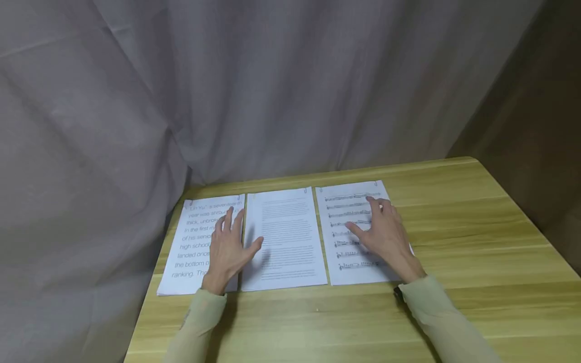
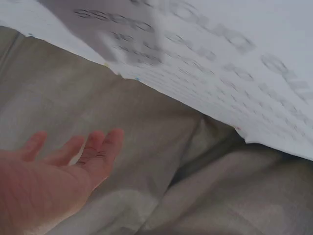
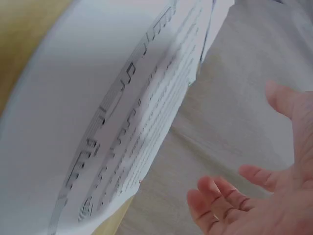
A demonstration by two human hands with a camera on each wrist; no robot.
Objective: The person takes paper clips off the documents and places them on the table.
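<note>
Hanging on the left and along the back, a gray curtain (image 1: 272, 91) is making big, soft folds. In front of it, a yellow wooden table (image 1: 476, 242) is holding up three papers, all lying flat in a row.

The left paper (image 1: 192, 252) is showing big black words (the top line is starting with "Lin Yu"). Two little clips are sitting along its top edge. Over its right side, the left hand (image 1: 227, 257) is hovering with its fingers spread and its thumb sticking out to the side, over the next paper. That hand is holding nothing. A pale green sleeve (image 1: 199, 315) is covering the arm behind it.

The middle paper (image 1: 288, 242) is lying just beside the left one, and it is showing lots of tiny words. The hand is dropping a soft shadow on it.

The right paper (image 1: 337, 242) is lying just past a thin gap, and it is showing rows of music notes. Above its right side, the right hand (image 1: 388, 234) is hovering too, thumb and fingers held wide apart, pinching nothing. Another pale green sleeve (image 1: 438, 305) is covering that arm, and something black (image 1: 398, 294) is peeking out by the wrist.
</note>
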